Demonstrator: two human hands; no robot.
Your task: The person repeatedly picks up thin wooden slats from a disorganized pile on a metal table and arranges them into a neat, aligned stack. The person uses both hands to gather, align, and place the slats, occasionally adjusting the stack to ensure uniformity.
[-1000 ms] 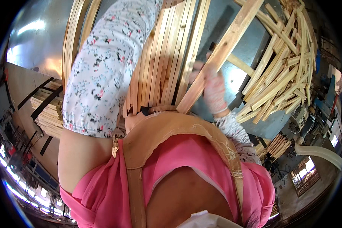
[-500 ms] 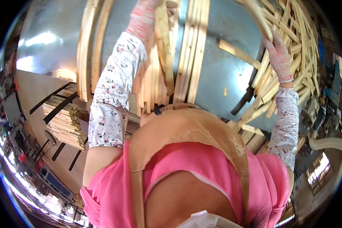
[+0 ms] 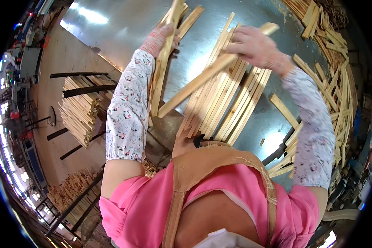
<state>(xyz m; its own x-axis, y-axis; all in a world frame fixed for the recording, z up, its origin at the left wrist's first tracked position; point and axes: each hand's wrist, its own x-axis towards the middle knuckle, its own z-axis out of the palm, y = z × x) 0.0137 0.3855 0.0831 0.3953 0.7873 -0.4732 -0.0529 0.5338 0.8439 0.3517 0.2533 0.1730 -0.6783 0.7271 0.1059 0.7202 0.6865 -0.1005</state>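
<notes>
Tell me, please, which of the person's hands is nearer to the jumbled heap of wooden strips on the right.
Right. The right hand is left of the jumbled heap, by the aligned wooden strips; the left hand is farther left, past those strips.

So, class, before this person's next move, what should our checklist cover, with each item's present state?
1. Left hand gripping the long strip: ok.
2. Right hand gripping the slanted strip: ok.
3. Visible far ends of the middle strips level: not ok, staggered.
4. Slanted strip clear of the middle strips: cannot tell whether they touch.
5. Loose pile at the right orderly: not ok, jumbled.
</notes>
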